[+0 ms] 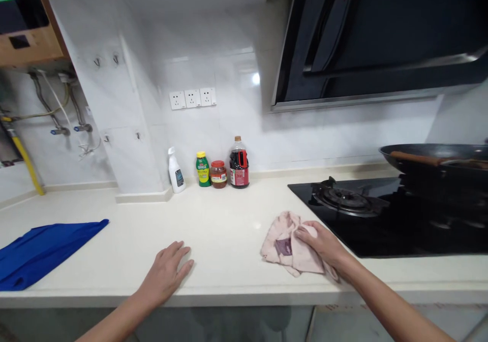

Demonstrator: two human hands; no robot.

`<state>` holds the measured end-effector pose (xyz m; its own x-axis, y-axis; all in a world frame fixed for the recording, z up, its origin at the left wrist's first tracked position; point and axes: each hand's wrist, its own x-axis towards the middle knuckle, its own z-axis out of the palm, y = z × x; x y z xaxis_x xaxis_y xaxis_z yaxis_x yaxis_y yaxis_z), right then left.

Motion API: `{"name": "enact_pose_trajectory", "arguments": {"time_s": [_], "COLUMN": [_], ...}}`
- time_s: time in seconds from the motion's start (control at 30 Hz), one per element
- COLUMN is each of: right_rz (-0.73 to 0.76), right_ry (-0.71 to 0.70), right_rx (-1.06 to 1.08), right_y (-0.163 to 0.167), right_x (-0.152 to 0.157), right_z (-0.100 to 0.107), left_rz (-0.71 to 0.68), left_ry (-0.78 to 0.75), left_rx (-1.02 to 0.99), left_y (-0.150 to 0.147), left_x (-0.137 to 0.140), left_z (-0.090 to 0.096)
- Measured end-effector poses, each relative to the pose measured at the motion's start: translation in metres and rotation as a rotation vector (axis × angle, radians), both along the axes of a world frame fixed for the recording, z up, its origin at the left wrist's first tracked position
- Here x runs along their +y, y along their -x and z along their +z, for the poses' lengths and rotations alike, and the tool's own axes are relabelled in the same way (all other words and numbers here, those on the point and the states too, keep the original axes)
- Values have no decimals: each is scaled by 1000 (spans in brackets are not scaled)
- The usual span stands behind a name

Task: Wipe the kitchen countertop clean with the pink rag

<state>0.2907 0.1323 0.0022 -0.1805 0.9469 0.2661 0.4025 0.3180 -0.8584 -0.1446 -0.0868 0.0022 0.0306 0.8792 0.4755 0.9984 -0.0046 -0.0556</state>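
A crumpled pale pink cleaning cloth [284,240] with a dark purple patch lies on the white countertop [224,230], just left of the gas stove. My right hand [318,240] grips its right side, the thumb and fingers closed on the fabric. Part of the cloth is hidden under that hand. My left hand [168,271] is over the counter near its front edge, fingers stretched out, holding nothing. Whether its fingertips touch the surface I cannot tell.
A blue cloth [49,248] lies at left. Against the wall stand a white spray bottle [176,174], a green yellow-capped bottle [203,172], a red-lidded jar [218,175] and a dark sauce bottle [239,169]. Right are the gas stove [366,235], a wok [419,166] and the range hood [381,42].
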Motion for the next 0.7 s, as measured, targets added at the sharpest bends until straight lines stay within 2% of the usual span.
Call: {"name": "enact_pose_trajectory", "arguments": {"time_s": [0.07, 0.13, 0.2, 0.3, 0.37, 0.43, 0.6, 0.63, 0.7], "right_rz": [-80, -138, -167, -173, -128, -26, 535, 598, 543], "right_ry": [119, 145, 115, -4, -112, -171, -114, -89, -64], "right_rx": [213, 400, 507, 519, 415, 213, -506, -582, -603], "right_y": [-4, -3, -3, 0, 5, 15, 40, 43, 47], "right_x": [3, 9, 16, 24, 19, 4, -38, -40, -37], "right_z": [8, 23, 45, 83, 102, 109, 86, 80, 70], "left_rz": [-3, -10, -11, -5, 0, 6, 1, -1, -8], "left_ry": [-9, -19, -19, -9, -6, -1, 58, 66, 64], "left_rx": [-9, -13, -18, -31, -42, -52, -59, -57, -47], "left_y": [0, 0, 0, 0, -1, -1, -4, -4, -4], "left_x": [0, 0, 0, 0, 0, 1, 1, 1, 1], "left_z": [0, 0, 0, -2, -5, -7, -10, -10, -10]}}
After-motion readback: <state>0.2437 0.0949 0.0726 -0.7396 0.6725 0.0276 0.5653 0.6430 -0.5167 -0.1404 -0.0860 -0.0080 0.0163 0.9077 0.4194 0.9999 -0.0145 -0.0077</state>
